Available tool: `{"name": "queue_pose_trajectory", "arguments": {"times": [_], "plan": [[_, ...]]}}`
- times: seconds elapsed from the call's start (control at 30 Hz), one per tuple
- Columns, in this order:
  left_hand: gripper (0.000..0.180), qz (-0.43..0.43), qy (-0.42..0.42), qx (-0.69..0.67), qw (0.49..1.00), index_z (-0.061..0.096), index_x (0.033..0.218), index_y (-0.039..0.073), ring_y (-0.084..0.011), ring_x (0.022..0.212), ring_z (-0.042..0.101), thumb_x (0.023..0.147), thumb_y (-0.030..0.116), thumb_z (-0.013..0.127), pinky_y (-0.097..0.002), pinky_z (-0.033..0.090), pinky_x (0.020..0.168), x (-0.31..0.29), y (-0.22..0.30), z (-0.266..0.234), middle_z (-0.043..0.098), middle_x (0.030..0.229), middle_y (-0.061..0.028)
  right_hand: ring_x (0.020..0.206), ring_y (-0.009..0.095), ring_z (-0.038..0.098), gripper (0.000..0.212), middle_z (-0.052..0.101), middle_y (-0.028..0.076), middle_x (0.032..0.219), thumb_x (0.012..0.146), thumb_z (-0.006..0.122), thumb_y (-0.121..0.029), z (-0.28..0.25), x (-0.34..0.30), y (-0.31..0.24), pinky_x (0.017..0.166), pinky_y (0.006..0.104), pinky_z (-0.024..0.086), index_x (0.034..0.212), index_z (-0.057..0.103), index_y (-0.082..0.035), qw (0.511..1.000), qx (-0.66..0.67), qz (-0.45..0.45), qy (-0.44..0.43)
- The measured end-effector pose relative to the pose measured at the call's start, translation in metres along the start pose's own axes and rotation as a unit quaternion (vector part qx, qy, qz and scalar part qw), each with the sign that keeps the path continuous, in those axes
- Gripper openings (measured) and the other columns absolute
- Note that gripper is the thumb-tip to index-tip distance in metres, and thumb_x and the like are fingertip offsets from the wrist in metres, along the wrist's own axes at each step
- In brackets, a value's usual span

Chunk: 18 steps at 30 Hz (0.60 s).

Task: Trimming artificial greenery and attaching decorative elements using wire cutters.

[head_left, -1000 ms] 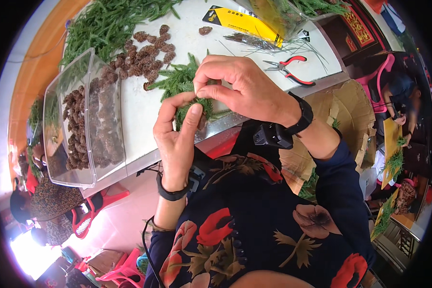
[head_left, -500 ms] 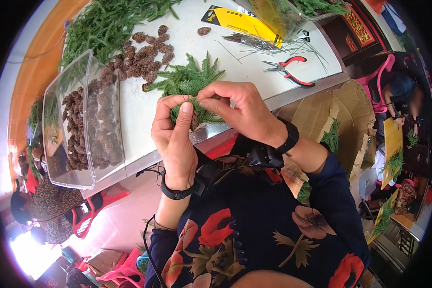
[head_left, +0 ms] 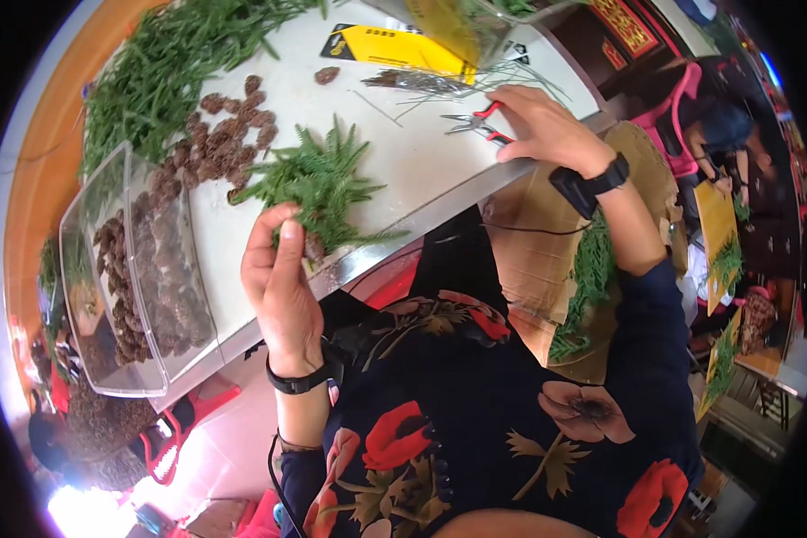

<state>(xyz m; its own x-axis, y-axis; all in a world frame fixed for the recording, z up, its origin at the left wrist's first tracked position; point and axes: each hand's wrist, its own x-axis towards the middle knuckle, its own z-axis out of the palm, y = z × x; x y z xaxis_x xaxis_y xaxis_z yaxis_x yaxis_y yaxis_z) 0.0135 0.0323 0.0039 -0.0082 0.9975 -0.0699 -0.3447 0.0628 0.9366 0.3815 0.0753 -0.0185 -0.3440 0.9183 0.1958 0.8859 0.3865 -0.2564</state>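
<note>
My left hand (head_left: pixel 282 278) pinches the base of a green artificial sprig (head_left: pixel 318 184) at the table's near edge, thumb against fingertips. A brown pine cone (head_left: pixel 314 247) shows at the sprig's base beside the thumb. My right hand (head_left: pixel 547 130) is over a pair of red-handled pliers (head_left: pixel 486 124) on the tabletop, its thumb and fingers apart around the handles. The pliers' grey jaws point left, and my fingers partly cover the handles.
Loose pine cones (head_left: pixel 220 139) lie left of the sprig, and a clear plastic box (head_left: pixel 121 296) holds more. Greenery (head_left: pixel 166 76) piles at the far left. Thin wires (head_left: pixel 520 81) and a yellow package (head_left: pixel 403 49) lie beyond the pliers. Cardboard (head_left: pixel 529 269) stands right of the table.
My right hand has left the sprig and moved right to the pliers, its fingers spreading. My left hand still pinches the sprig. The whole view has shifted.
</note>
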Motion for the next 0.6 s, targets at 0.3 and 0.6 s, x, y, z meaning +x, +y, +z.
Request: {"name": "queue_pose_trajectory", "arguments": {"times": [0.3, 0.6], "plan": [[0.011, 0.06, -0.036, 0.056, 0.996, 0.062, 0.1, 0.0, -0.0093, 0.089, 0.049, 0.092, 0.007, 0.06, -0.023, 0.037, 0.082, 0.002, 0.025, 0.003, 0.058, 0.102, -0.0038, 0.102, 0.034, 0.057, 0.045, 0.058, 0.015, 0.111, 0.079, 0.07, -0.019, 0.004, 0.012, -0.013, 0.087, 0.0386, 0.047, 0.119, 0.055, -0.005, 0.992, -0.104, 0.02, -0.066], [0.011, 0.101, -0.116, 0.083, 0.985, 0.062, 0.095, 0.0, -0.0179, 0.099, 0.052, 0.088, 0.008, 0.063, -0.0315, 0.035, 0.097, 0.014, 0.04, -0.008, 0.057, 0.1, -0.0054, 0.085, 0.033, 0.058, 0.031, 0.059, 0.013, 0.097, 0.084, 0.064, -0.005, -0.026, 0.06, -0.093, 0.077, 0.0371, 0.048, 0.113, 0.055, -0.003, 0.971, 0.188, -0.123, 0.084]]}}
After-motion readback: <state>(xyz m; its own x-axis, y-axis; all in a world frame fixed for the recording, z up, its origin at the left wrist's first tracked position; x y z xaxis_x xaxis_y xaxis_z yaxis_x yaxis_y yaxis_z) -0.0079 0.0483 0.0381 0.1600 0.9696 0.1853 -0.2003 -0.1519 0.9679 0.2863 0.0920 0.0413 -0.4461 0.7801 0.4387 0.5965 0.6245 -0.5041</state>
